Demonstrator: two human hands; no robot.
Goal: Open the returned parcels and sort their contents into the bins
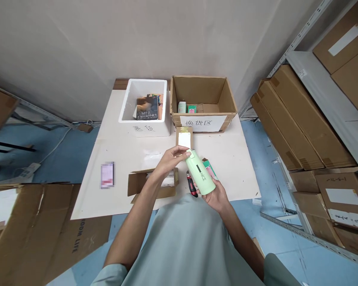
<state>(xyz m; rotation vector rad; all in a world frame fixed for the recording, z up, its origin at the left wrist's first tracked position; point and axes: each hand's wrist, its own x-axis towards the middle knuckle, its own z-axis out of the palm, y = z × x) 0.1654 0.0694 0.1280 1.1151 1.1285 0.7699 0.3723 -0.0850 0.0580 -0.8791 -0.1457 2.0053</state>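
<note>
A pale green bottle (200,173) with dark lettering is held tilted over the near edge of the white table (113,131). My right hand (216,196) is wrapped round its lower end. My left hand (170,158) has its fingers closed on the bottle's top. Under my left forearm lies a small open cardboard box (139,183) with white paper in it. A red and black tool (192,187) rests beside the bottle, next to a green packet (210,167).
At the back stand a white foam box (143,105) holding a book and an open cardboard box (203,99) with small items. A small labelled carton (184,139) sits before them. Stacked cartons fill metal shelves (316,119) right. A large cardboard box (32,230) lies left.
</note>
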